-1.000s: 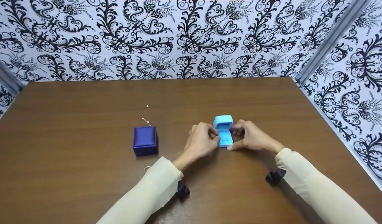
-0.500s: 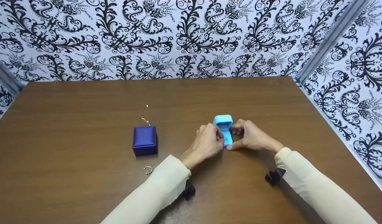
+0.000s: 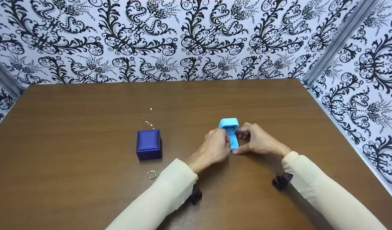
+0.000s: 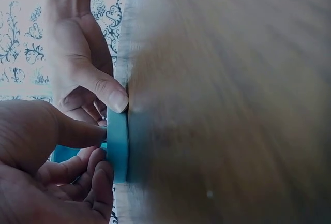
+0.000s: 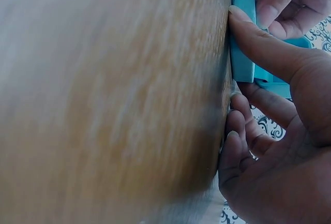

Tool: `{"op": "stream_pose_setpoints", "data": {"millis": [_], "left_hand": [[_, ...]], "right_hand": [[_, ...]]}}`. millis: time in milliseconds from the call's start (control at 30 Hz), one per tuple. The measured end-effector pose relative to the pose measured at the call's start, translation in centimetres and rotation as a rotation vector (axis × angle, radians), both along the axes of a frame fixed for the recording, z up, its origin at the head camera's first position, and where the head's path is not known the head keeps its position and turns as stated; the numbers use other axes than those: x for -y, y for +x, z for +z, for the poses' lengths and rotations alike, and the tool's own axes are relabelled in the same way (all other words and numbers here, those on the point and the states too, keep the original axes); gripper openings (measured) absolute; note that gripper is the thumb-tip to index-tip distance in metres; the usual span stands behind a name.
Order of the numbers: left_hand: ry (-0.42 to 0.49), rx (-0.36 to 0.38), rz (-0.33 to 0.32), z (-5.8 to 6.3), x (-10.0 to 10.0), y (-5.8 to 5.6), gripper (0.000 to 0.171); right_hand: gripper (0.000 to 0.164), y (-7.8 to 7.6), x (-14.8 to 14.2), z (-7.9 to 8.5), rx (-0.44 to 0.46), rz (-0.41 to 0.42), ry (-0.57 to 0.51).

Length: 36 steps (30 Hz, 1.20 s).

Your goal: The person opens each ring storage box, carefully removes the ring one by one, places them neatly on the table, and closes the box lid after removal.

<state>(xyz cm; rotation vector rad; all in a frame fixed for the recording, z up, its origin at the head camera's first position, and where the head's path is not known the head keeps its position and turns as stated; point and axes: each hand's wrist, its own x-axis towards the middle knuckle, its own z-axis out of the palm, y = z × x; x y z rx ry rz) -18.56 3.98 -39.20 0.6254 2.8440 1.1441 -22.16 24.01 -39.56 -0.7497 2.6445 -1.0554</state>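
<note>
A light-blue ring box (image 3: 229, 122) stands with its lid raised, right of the table's middle. My right hand (image 3: 258, 140) grips the box's base from the right, its thumb at the front edge and the index finger along the side in the right wrist view. From the left, my left hand (image 3: 215, 145) reaches over the base (image 4: 118, 144). Its thumb and fingertips pinch a ring at the insert, mostly hidden by the fingers. Left of the hands, a dark-blue ring box (image 3: 148, 143) sits with its lid down. A gold open hoop ring (image 3: 152, 174) lies in front of it.
The brown wooden table (image 3: 87, 127) ends at a black-and-white patterned wall (image 3: 164, 41) behind. Another patterned panel (image 3: 374, 105) borders its right side. Small bright specks (image 3: 149, 123) show on the table behind the dark-blue box.
My left hand has moved right and closer over the insert, covering more of the ring. The gold hoop, earlier partly hidden by the left sleeve, now shows. My right hand stays put.
</note>
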Motion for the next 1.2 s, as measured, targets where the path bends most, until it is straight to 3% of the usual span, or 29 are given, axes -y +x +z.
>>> {"op": "stream_pose_setpoints", "data": {"millis": [200,433,833,1200], "left_hand": [[-0.061,-0.062,-0.040,-0.29,-0.04,0.13,0.005],[-0.124,-0.056,-0.040,-0.21,-0.20,0.39,0.006],[-0.140,-0.010,-0.037,0.08,-0.50,0.40,0.006],[-0.073,0.036,-0.041,0.02,-0.26,0.05,0.009]], "right_hand": [[0.041,0.03,0.02,-0.01,-0.007,0.009,-0.002],[0.041,-0.01,0.00,-0.05,-0.013,0.012,0.001],[0.040,-0.09,-0.06,-0.11,-0.022,0.013,0.000],[0.037,0.01,-0.13,-0.01,0.019,0.005,-0.023]]}}
